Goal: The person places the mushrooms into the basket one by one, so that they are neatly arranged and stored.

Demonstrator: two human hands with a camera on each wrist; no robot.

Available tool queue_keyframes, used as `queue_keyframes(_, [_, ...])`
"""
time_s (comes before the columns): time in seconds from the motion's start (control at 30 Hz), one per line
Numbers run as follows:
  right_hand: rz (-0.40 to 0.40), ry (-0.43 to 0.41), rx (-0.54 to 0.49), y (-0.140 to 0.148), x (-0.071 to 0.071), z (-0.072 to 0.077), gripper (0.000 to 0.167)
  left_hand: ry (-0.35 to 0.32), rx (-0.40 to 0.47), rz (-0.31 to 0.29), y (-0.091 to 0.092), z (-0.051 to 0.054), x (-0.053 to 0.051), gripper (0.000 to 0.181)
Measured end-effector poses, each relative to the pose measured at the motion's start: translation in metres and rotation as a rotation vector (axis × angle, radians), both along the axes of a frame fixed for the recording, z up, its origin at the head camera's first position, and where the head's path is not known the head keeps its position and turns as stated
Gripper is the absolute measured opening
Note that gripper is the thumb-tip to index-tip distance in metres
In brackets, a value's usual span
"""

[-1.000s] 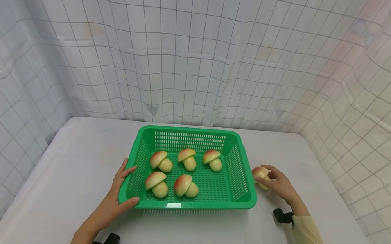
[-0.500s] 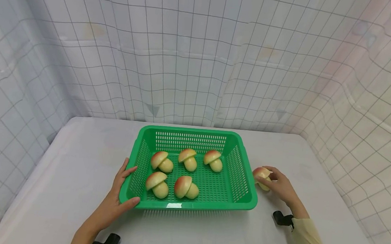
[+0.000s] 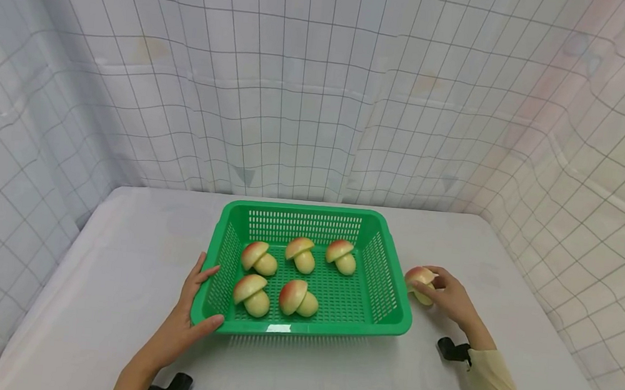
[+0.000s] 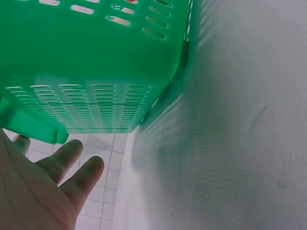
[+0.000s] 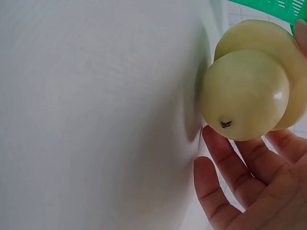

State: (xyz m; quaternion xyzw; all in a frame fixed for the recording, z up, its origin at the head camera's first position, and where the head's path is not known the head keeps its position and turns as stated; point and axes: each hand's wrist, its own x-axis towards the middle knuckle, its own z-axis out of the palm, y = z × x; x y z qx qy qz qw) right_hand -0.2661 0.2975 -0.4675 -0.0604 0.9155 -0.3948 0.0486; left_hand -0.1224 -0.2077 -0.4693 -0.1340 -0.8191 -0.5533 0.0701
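Observation:
A green plastic basket [image 3: 333, 327] with slotted walls sits on the white-covered table, holding several toy mushrooms [image 3: 294, 298] with red-and-yellow caps and pale stems. My left hand [image 3: 186, 315] touches its left end, thumb on the near rim and fingers spread along the left side; in the left wrist view some fingers [image 4: 86, 177] stretch out clear of the wall. Just right of the basket, my right hand [image 3: 449, 296] grips another toy mushroom [image 3: 416, 276] by its cap, low over the table. The right wrist view shows that mushroom's rounded stem [image 5: 244, 96] end-on, with a small dark mark.
White grid-patterned curtains [image 3: 299, 93] enclose the table at the back and both sides. White cloth [image 3: 132, 253] covers the tabletop. Each wrist carries a black camera mount [image 3: 453, 348].
The right hand and its mushroom have shifted very slightly right in the head view. The left hand and the basket stay practically in place.

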Motion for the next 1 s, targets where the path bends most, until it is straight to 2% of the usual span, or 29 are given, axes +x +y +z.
queue_keyframes(0.3, [-0.012, 0.023, 0.015, 0.001, 0.001, 0.002, 0.065, 0.018, -0.01, -0.004, 0.001, 0.003, 0.002, 0.077])
queue_keyframes(0.57, [-0.03, 0.054, 0.013, 0.004, 0.005, 0.002, 0.063, 0.019, -0.013, -0.011, 0.001, 0.002, 0.002, 0.078])
queue_keyframes(0.77, [-0.057, 0.099, 0.018, 0.004, 0.008, 0.008, 0.061, 0.036, -0.008, -0.016, 0.001, 0.003, 0.001, 0.078])
queue_keyframes(1.0, [-0.103, 0.109, 0.017, 0.002, 0.012, 0.017, 0.064, 0.019, -0.007, -0.009, 0.001, 0.001, 0.001, 0.078])
